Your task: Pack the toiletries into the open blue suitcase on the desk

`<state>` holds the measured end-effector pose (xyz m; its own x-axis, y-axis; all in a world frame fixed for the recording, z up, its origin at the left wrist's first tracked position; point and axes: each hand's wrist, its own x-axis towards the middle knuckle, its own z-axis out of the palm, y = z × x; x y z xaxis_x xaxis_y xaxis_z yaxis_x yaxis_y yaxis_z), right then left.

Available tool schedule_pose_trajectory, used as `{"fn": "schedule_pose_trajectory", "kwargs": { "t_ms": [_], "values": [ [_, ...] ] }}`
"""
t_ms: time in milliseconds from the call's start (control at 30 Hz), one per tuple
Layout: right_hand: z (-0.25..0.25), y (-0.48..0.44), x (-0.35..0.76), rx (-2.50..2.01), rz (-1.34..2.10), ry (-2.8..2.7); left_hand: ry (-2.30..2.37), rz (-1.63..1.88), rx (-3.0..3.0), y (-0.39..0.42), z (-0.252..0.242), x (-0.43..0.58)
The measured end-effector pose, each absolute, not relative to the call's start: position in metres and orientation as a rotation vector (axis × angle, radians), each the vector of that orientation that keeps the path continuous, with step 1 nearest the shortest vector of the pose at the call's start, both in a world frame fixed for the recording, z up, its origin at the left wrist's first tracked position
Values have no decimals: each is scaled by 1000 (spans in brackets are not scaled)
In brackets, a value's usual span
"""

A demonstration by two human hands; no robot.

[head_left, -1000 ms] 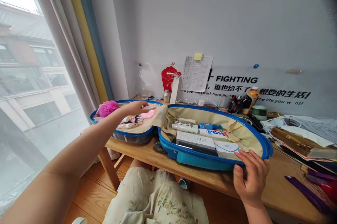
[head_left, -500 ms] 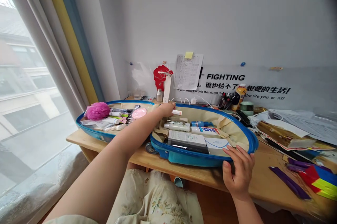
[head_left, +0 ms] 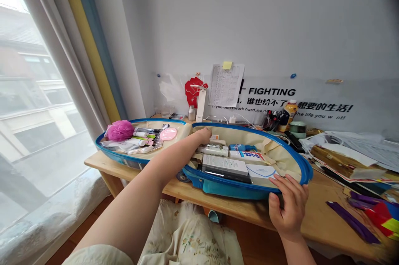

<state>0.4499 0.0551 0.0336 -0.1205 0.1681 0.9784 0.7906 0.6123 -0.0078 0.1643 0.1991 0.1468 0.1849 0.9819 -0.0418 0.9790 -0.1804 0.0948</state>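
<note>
An open blue suitcase lies on a wooden table (head_left: 314,219). Its right half (head_left: 230,188) holds a white box (head_left: 225,164), a white bottle (head_left: 213,149) and a blue-and-white tube (head_left: 249,155). My left hand (head_left: 204,135) reaches into the back left corner of this half, closed on a small white tube with an orange end (head_left: 214,137). My right hand (head_left: 288,204) grips the front right rim, thumb on the outer shell. The left half (head_left: 118,158) carries a pink bath puff (head_left: 120,130), a pink round pad (head_left: 168,133) and several small tubes.
Papers and boxes (head_left: 343,157) pile up on the right of the table, with purple strips (head_left: 352,221) near the front edge. An orange bottle (head_left: 289,111) and pens stand against the wall. Curtains and a window (head_left: 46,90) fill the left side.
My left hand carried the small tube from the left half of the suitcase across to the right half and lowered it into the back corner. My right hand stayed on the rim.
</note>
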Motion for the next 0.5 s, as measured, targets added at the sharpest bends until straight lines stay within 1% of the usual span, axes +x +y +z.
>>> {"fn": "schedule_pose_trajectory", "kwargs": {
  "t_ms": [133, 200, 267, 367, 500],
  "values": [
    [33, 57, 451, -786, -667, -1630, 1957, 295, 2382, 189, 164, 158],
    [33, 57, 452, -777, -678, -1639, 2015, 444, 2379, 185, 175, 143],
    [33, 58, 452, -774, -684, -1651, 2111, 517, 2332, 181, 184, 117],
    [33, 58, 452, -770, -681, -1651, 2257, 449, 2219, 171, 188, 63],
    [34, 58, 452, -770, -684, -1635, 2267, 159, 2140, 154, 174, 2]
  ]
}}
